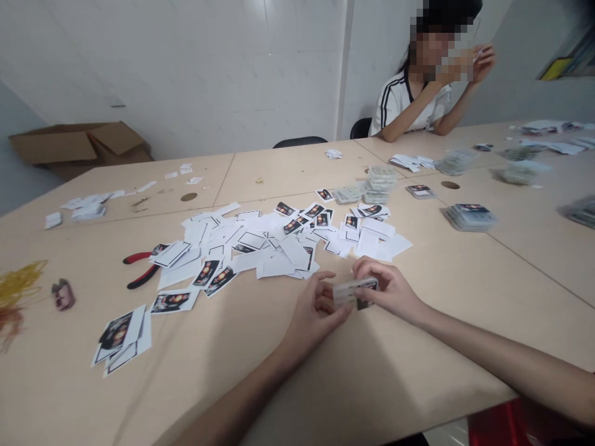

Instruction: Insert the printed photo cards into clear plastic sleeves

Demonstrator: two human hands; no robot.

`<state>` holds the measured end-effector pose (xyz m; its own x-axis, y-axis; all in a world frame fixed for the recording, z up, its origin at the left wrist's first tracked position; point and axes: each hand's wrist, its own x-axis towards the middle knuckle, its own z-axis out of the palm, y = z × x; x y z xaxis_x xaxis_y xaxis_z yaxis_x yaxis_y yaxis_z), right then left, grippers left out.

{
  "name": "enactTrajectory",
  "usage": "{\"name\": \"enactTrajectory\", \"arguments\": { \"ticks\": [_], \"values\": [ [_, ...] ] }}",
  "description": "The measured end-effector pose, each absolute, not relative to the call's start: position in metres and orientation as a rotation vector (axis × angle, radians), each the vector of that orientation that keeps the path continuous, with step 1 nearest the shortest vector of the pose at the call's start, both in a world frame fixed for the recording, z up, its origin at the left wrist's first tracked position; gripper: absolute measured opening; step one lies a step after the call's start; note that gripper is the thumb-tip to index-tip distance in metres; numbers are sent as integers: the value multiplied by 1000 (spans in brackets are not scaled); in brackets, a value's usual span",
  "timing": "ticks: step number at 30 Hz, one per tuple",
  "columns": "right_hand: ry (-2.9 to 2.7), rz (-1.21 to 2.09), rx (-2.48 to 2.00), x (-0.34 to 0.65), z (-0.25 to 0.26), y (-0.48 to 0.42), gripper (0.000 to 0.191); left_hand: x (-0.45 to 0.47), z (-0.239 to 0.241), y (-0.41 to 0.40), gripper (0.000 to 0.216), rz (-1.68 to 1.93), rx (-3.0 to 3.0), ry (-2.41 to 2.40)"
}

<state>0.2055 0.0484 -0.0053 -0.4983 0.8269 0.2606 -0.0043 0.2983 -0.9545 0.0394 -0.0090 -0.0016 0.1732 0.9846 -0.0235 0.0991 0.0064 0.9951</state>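
Observation:
Both my hands are over the pale wooden table, near its front edge. My left hand and my right hand pinch a small transparent plastic sleeve between them, with a dark printed card inside. Just beyond my fingers lies a loose heap of white paper cards, many with black-framed outlines or dark printed pictures. Several more printed cards lie apart to the left of my left hand.
Red-and-black pliers lie left of the heap, near yellow rubber bands. Stacks of sleeved cards stand beyond it. A seated co-worker is at the far side, and a cardboard box stands at the back left.

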Motion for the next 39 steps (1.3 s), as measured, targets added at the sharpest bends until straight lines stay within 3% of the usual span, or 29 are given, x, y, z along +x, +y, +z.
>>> {"name": "enactTrajectory", "arguments": {
  "ticks": [8,14,20,25,29,34,39],
  "values": [
    [-1845,1198,-753,205,-6,49,15,42,3,-7,13,862,1639,1176],
    [-1965,1096,-824,201,1,42,18,42,5,-7,13,821,1672,1216],
    [-1856,1254,-924,203,-9,45,41,40,1,-7,17,805,1686,1218],
    [-1950,1361,-745,206,-7,48,33,40,0,-8,18,826,1637,1214],
    [-1827,1476,-791,209,-7,50,47,40,-1,-7,21,826,1616,1226],
    [-1966,1459,-735,209,-12,56,33,39,-9,-7,21,954,1508,1250],
    [-1718,1346,-860,207,-19,66,47,39,-14,-4,21,1114,1351,1252]
  ]
}}
